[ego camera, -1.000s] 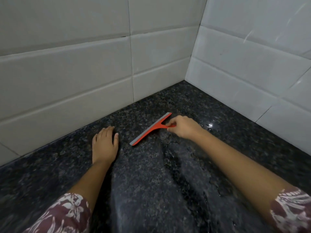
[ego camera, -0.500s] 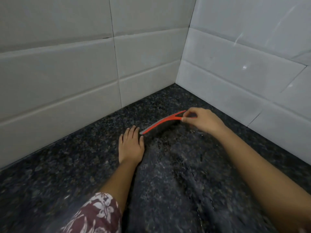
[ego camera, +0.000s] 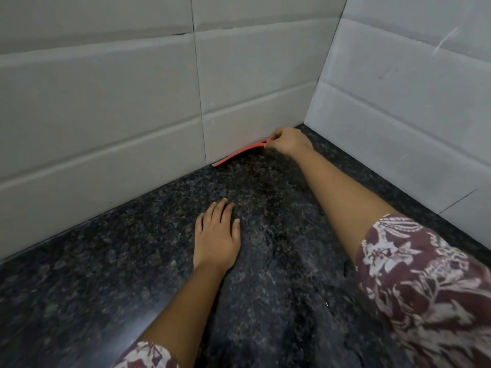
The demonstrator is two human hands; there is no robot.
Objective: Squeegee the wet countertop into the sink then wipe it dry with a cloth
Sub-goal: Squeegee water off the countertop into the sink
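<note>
Nearest you, your left hand [ego camera: 216, 235] lies flat and empty on the dark granite countertop [ego camera: 79, 274], fingers spread, well short of the tool. Keep it planted as a brace, but judge whether it sits in the path of the pull; if so, slide it aside first.

Beyond it, a wet sheen runs down the stone toward you, in line with your right forearm. That is the lane to clear.

Farthest out, your right hand [ego camera: 288, 141] is closed on the handle of the red squeegee [ego camera: 240, 153], whose blade stretches away from your grip to the left, lying along the foot of the tiled wall [ego camera: 132, 102], close to the corner. Whether the blade edge is fully seated on the stone is hard to tell. Press it down evenly along its whole length and draw straight back in one steady stroke. The sink is out of view, so check your direction first.
</note>
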